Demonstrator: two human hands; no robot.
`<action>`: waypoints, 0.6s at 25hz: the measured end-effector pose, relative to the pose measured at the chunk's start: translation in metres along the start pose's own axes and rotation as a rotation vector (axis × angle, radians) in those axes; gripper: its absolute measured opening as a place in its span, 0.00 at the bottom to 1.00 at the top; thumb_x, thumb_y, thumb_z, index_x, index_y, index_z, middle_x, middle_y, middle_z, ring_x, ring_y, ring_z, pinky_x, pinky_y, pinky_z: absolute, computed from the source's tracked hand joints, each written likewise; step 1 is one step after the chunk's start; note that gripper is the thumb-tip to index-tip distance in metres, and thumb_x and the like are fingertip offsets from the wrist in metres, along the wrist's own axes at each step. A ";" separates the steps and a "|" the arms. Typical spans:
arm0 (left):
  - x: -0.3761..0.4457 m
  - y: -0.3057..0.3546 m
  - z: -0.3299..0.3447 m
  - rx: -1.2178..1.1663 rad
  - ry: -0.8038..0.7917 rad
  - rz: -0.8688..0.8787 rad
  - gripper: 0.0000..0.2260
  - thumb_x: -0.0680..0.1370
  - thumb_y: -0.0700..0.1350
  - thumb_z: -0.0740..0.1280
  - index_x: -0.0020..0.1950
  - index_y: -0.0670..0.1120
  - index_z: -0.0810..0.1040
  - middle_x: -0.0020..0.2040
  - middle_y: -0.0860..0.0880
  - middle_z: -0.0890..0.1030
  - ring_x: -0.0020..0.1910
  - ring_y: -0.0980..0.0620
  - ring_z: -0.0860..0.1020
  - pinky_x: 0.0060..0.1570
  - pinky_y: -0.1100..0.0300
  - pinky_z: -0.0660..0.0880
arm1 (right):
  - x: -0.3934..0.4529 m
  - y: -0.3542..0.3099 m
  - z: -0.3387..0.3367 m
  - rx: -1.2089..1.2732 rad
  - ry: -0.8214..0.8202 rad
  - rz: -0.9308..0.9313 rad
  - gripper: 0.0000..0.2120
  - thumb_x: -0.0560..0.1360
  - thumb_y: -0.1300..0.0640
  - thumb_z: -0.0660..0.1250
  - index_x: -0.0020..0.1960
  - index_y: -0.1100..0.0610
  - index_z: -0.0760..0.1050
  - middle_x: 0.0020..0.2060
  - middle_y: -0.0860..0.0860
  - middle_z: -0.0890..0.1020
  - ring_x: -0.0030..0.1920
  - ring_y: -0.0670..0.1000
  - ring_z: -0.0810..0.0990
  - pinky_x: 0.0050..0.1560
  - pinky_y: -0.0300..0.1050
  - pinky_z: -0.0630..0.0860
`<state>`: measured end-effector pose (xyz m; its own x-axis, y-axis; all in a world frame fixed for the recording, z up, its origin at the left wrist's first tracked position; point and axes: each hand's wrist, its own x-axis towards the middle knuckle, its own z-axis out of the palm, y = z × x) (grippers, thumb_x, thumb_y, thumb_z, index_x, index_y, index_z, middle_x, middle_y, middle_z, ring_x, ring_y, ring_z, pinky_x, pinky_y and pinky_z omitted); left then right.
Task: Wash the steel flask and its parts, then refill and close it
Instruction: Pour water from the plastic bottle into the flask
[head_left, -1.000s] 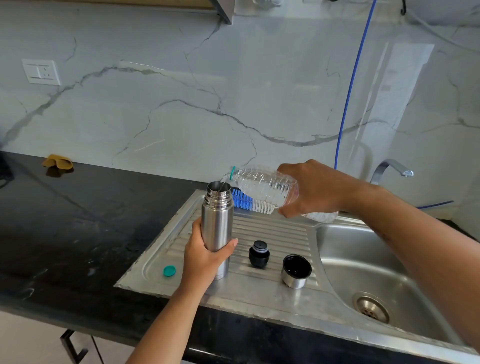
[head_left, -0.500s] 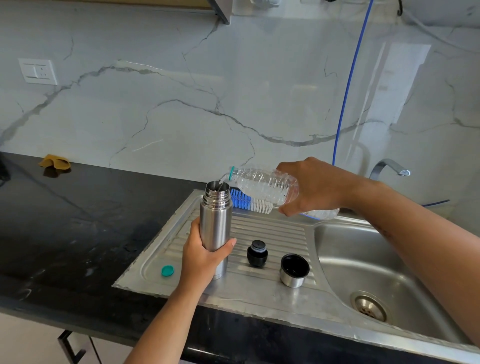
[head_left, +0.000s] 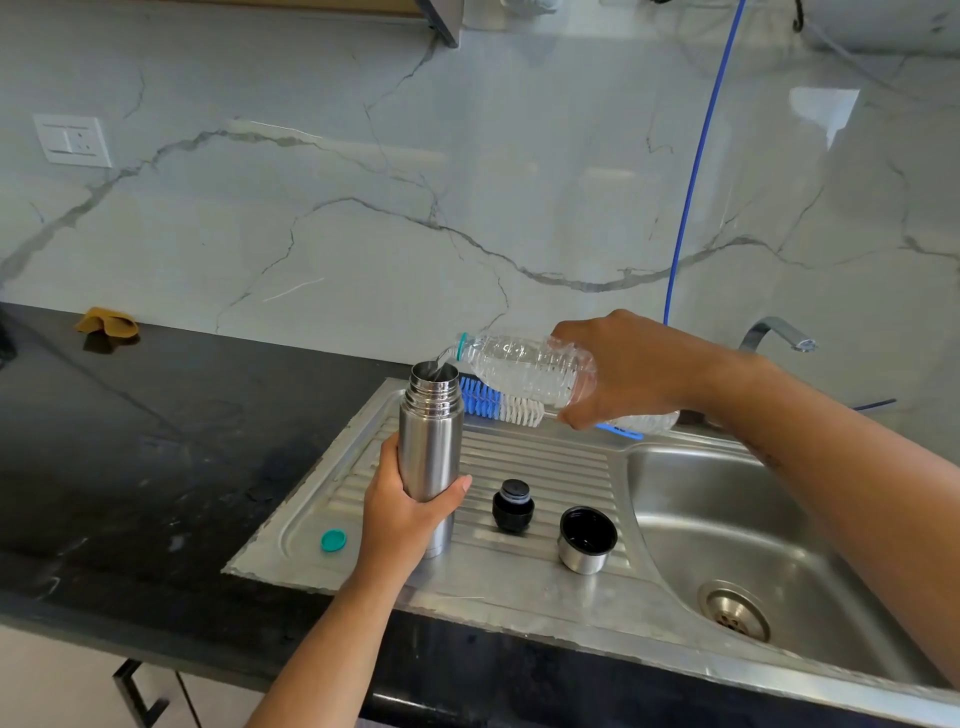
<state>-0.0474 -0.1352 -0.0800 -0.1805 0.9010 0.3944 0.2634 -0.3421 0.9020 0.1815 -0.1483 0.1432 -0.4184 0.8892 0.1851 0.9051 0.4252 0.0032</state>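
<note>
The steel flask (head_left: 430, 441) stands upright and uncapped on the ribbed drainboard (head_left: 540, 467). My left hand (head_left: 402, 512) is wrapped around its lower body. My right hand (head_left: 631, 371) holds a clear plastic water bottle (head_left: 519, 366) tipped sideways, its mouth just above the flask's opening, with a thin stream of water running in. The black stopper (head_left: 512, 505) and the steel cup lid (head_left: 587, 540) with a black inside sit on the drainboard to the right of the flask. A teal bottle cap (head_left: 333, 540) lies to the left.
A blue and white bottle brush (head_left: 501, 404) lies along the back of the drainboard. The sink basin (head_left: 753, 525) with its drain is at the right, the tap (head_left: 776, 332) behind it. Black counter (head_left: 156, 441) stretches left, with a yellow cloth (head_left: 106, 323) at the wall.
The bottle has stayed tilted over the flask's mouth and both hands keep their grips. Only the view has shifted slightly.
</note>
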 end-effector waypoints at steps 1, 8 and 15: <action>0.000 -0.001 0.000 0.001 0.001 -0.001 0.36 0.69 0.52 0.81 0.70 0.60 0.64 0.56 0.59 0.77 0.52 0.58 0.79 0.43 0.71 0.74 | 0.000 0.000 -0.001 -0.003 -0.003 -0.002 0.38 0.66 0.42 0.78 0.72 0.48 0.70 0.38 0.40 0.75 0.40 0.40 0.75 0.35 0.36 0.66; 0.001 -0.002 0.001 0.012 -0.003 0.001 0.38 0.70 0.51 0.81 0.74 0.54 0.66 0.58 0.56 0.77 0.53 0.58 0.79 0.43 0.71 0.74 | 0.001 0.002 -0.004 -0.028 0.004 -0.019 0.39 0.66 0.41 0.79 0.72 0.50 0.70 0.37 0.37 0.72 0.46 0.49 0.77 0.39 0.39 0.68; 0.000 0.001 0.001 0.025 0.011 0.001 0.36 0.69 0.51 0.81 0.72 0.57 0.65 0.56 0.58 0.76 0.51 0.60 0.78 0.40 0.74 0.73 | 0.000 0.004 -0.007 -0.039 -0.002 -0.028 0.37 0.66 0.40 0.79 0.70 0.49 0.71 0.40 0.39 0.74 0.43 0.48 0.75 0.39 0.39 0.67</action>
<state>-0.0462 -0.1355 -0.0795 -0.1905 0.8978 0.3971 0.2873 -0.3358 0.8970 0.1851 -0.1475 0.1497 -0.4441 0.8773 0.1821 0.8951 0.4435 0.0463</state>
